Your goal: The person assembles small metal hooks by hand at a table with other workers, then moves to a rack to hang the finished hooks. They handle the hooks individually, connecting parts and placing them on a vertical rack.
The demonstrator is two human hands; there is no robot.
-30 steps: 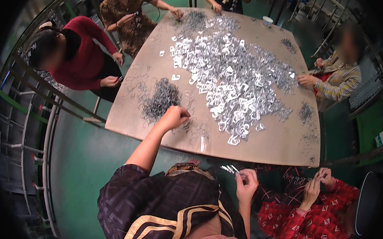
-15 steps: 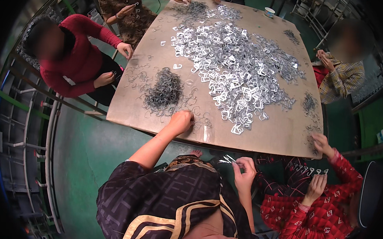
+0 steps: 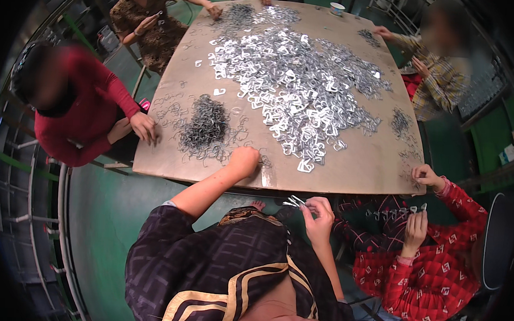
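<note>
My left hand point(image 3: 244, 162) rests at the near edge of the table, its fingers curled down and closed. It is beside a mound of thin dark wire hooks point(image 3: 205, 126) and some strewn wires; whatever its fingertips grip is hidden. Off the table edge, my right hand point(image 3: 319, 214) pinches several flat silvery hook-shaped pieces point(image 3: 294, 202) that fan out to its left. A wide heap of similar shiny flat hooks point(image 3: 296, 81) spreads over the middle of the table.
Brown board covers the table point(image 3: 349, 180). Co-workers stand or sit around it: a red sleeve point(image 3: 121, 95) at left, a red patterned sleeve point(image 3: 461, 200) close on my right, others at the far side. Smaller wire piles point(image 3: 401, 123) lie near the right edge. A white tub point(image 3: 337, 9) stands far back.
The view has shifted slightly, so the table sits further left. My hands keep about the same places. The co-worker at left has brought a hand down to the table edge.
</note>
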